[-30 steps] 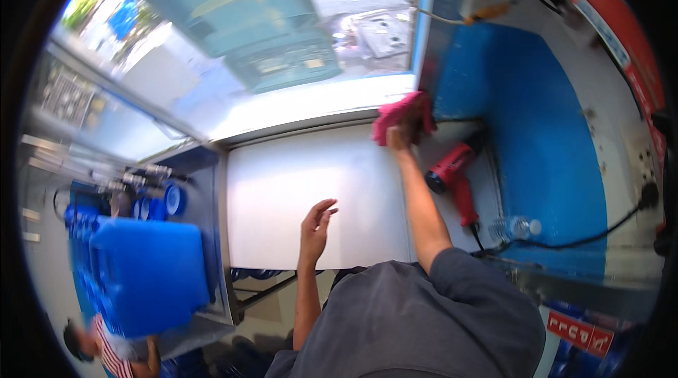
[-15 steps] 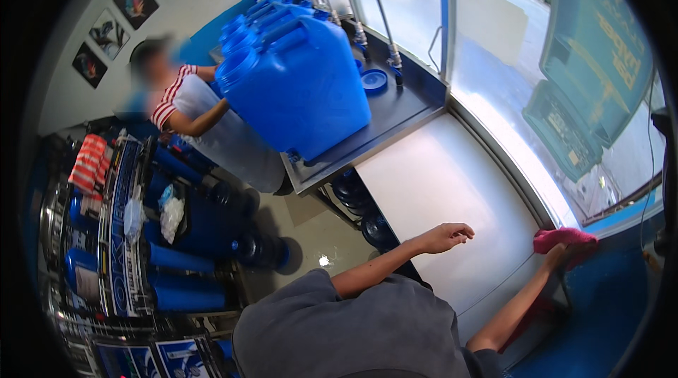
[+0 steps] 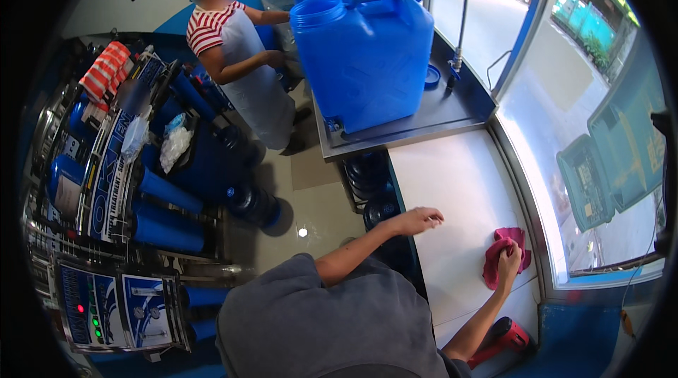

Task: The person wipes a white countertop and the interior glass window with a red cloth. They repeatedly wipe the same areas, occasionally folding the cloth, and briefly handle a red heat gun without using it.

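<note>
My right hand (image 3: 510, 264) is closed on a dark pink cloth (image 3: 492, 273), which rests bunched on the white counter (image 3: 446, 166) near the window side. Part of the cloth sticks out above and beside my fingers. Over the counter's left edge, my left hand (image 3: 417, 220) hangs with loosely bent fingers and nothing in it. Ahead, a large blue water container (image 3: 367, 60) with a wide open neck stands on a dark metal-edged table (image 3: 466, 106). Neither hand touches the container.
Across the floor, a person in a white apron (image 3: 247, 74) stands beside several blue containers. A red object with a black end (image 3: 505, 339) lies near my right forearm. Dark blue round jugs (image 3: 253, 205) and filter equipment (image 3: 113, 187) stand left. Glass panes line the right.
My right hand has brought the cloth leftward from the window ledge onto the counter. My view has shifted. The person has turned more upright, with one hand lowered from the container.
</note>
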`<state>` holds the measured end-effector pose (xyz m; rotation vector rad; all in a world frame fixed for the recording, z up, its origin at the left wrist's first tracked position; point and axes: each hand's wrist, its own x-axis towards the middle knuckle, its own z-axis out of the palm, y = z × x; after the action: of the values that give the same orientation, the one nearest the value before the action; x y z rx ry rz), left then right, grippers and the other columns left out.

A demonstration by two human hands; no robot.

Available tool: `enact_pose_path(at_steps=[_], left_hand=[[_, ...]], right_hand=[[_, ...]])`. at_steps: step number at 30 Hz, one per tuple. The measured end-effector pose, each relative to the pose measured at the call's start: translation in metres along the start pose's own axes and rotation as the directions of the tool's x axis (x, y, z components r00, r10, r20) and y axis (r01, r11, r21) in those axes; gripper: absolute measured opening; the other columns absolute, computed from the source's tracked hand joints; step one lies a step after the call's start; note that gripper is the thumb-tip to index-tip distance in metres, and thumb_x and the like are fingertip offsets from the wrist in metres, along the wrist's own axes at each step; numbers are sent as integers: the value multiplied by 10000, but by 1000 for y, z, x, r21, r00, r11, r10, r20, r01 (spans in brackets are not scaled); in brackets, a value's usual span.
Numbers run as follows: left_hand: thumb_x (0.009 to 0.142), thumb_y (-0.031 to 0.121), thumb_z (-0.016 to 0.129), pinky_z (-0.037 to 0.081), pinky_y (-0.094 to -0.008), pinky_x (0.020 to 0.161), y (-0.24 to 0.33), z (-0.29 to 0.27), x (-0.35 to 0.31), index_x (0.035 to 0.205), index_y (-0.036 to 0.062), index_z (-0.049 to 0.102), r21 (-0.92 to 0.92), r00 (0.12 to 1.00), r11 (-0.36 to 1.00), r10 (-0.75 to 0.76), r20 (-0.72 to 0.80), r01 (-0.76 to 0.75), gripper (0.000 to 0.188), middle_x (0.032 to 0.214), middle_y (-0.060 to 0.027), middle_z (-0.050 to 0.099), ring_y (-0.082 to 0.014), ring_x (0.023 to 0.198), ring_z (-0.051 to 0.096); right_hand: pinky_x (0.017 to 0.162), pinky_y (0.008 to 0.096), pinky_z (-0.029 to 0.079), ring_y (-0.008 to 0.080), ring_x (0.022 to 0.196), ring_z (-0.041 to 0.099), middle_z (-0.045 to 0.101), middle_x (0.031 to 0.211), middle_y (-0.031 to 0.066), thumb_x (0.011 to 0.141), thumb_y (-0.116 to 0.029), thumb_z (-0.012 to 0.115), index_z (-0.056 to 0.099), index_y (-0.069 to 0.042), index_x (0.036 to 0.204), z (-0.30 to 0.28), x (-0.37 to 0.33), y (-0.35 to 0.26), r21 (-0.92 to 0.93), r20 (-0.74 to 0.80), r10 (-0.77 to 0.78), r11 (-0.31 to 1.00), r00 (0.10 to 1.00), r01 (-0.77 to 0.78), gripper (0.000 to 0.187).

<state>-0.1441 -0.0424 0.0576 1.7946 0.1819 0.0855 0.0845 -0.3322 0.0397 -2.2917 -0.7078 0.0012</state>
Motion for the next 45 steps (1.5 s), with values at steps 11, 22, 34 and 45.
enact_pose_path(at_steps=[11,22,34,45], left_hand=[[1032,95,475,498,-328,957,25,-177,-52,1175,-5,599,-340,876,878,160,-455,-337,214,1137,-102,662,-173,1034,634],[1001,138,538,486,-341,951,-67,-317,-114,1160,-10,598,-383,804,876,8,-595,-292,225,1129,-109,661,-206,1050,632],[1036,442,418,35,-485,1227,-75,-289,-39,1528,-91,-61,-64,653,993,14,-758,-95,870,1605,-324,-50,-443,1506,-32],[1032,196,493,431,-345,937,-9,-215,-76,1236,-13,483,-2,423,846,264,-867,-533,293,1166,-135,522,-226,1045,514]], right_hand=[[1092,471,371,421,1291,448,463,1377,258,867,-109,665,416,16,1417,50,6,-39,-420,-135,163,884,977,-206,616],[1118,425,361,356,1322,468,501,1414,184,932,-97,638,482,-34,1402,132,105,-384,-145,15,-448,884,894,445,499],[1090,427,421,302,1339,483,483,1444,145,996,-140,556,470,-67,1431,-29,34,-373,-185,-226,-63,982,972,20,450],[971,368,485,257,1107,629,625,1203,136,971,-164,586,616,-39,1213,-384,-153,-435,-705,-706,-572,622,417,-341,274]])
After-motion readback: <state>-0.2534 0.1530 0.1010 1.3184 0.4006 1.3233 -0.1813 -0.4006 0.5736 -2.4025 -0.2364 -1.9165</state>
